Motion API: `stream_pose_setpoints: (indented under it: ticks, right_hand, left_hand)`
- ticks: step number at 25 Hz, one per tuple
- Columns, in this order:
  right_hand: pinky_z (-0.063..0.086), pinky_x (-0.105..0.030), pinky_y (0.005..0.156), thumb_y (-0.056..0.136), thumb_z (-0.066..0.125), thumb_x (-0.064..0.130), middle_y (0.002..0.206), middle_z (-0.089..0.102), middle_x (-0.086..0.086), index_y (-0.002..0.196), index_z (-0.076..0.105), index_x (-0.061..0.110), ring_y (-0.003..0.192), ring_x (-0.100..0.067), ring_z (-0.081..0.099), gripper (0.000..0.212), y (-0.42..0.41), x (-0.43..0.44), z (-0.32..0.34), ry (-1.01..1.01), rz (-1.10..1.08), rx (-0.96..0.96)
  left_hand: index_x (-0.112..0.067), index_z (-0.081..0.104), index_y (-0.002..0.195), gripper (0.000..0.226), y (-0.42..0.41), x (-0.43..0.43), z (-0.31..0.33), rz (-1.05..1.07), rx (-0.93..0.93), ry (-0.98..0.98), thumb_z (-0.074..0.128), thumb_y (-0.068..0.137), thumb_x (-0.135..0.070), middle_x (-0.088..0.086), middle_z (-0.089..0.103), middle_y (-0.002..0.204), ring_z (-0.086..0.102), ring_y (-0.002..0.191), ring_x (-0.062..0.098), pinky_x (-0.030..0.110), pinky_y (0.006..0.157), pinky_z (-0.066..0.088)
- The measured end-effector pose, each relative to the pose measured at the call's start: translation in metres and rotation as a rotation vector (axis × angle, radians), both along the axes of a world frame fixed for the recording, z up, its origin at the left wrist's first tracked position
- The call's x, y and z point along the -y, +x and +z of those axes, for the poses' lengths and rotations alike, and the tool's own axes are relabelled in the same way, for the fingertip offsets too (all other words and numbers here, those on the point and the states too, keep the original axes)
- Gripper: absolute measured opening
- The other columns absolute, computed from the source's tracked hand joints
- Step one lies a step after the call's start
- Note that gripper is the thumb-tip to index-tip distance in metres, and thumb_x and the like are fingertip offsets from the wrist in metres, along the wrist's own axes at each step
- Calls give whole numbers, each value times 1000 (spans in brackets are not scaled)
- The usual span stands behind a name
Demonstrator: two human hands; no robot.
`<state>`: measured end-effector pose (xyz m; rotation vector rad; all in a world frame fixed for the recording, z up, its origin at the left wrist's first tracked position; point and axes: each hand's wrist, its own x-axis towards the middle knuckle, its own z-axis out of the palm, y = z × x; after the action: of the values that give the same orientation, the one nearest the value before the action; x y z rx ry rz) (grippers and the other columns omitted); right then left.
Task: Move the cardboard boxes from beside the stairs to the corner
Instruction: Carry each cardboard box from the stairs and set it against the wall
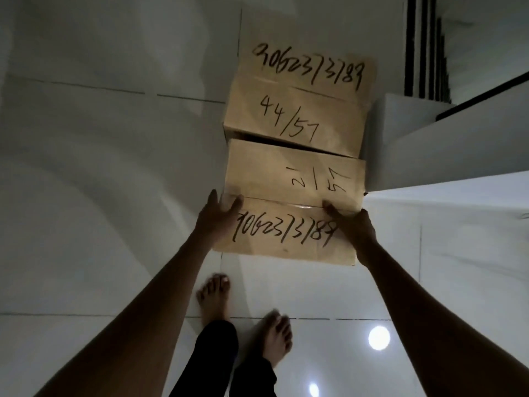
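1. Near cardboard box [289, 204], marked 21/57: on the floor [114, 167] just beside the stairs [429, 144], not yet moved to the corner.
2. Far cardboard box [297, 110], marked 44/57: touching or almost touching the near box's far edge, also against the stairs; untouched.
3. Left hand [217, 219]: grip clasped on the near box's left edge, thumb laid over the top.
4. Right hand [352, 227]: grip clasped on the right edge. The opposed hold suits a squeeze-and-lift, judged the step in hand.
5. Bare feet [214, 296]: planted near, behind the box, likely for balance.
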<state>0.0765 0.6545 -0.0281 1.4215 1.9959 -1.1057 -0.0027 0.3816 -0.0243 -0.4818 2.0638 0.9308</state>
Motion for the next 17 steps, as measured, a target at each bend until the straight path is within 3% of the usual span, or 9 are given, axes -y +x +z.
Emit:
stream_pose_setpoints:
  ticks: [3,6,9,13,17]
  right_hand:
    - [58,-46,88,46,76,85,120,71,-1,134,56,28,108,-28,66,107,10,-2,-3,-72,-69,-21]
    - [57,-47,91,55,79,77,118,71,-2,133,57,26,106,-29,66,95,16,17,53,-64,-98,-4]
    - [56,-47,89,60,79,74,115,71,-4,132,55,24,103,-29,67,90,19,50,166,-90,-48,22]
    - [56,-49,90,58,72,80,108,74,-2,129,56,27,98,-27,69,90,15,100,370,-177,167,4]
    - [53,-50,98,66,74,76,121,68,-1,139,50,27,114,-31,63,92,15,154,508,-180,360,-93]
  left_hand:
    - [-17,44,142,62,6,-7,0,96,3,33,56,93,-52,11,62,132,60,121,34,50,103,50]
    - [-19,50,137,67,18,11,60,135,54,46,58,85,-62,12,66,126,63,117,35,53,102,50]
    - [-22,54,132,79,36,53,180,149,74,21,48,73,-73,10,70,121,64,114,34,51,101,50]
    - [-24,57,131,60,78,121,401,273,7,-5,55,87,-65,7,71,118,65,112,31,43,98,49]
    - [-21,59,128,72,133,172,543,449,-67,-13,49,75,-69,4,68,105,66,109,32,44,94,50]
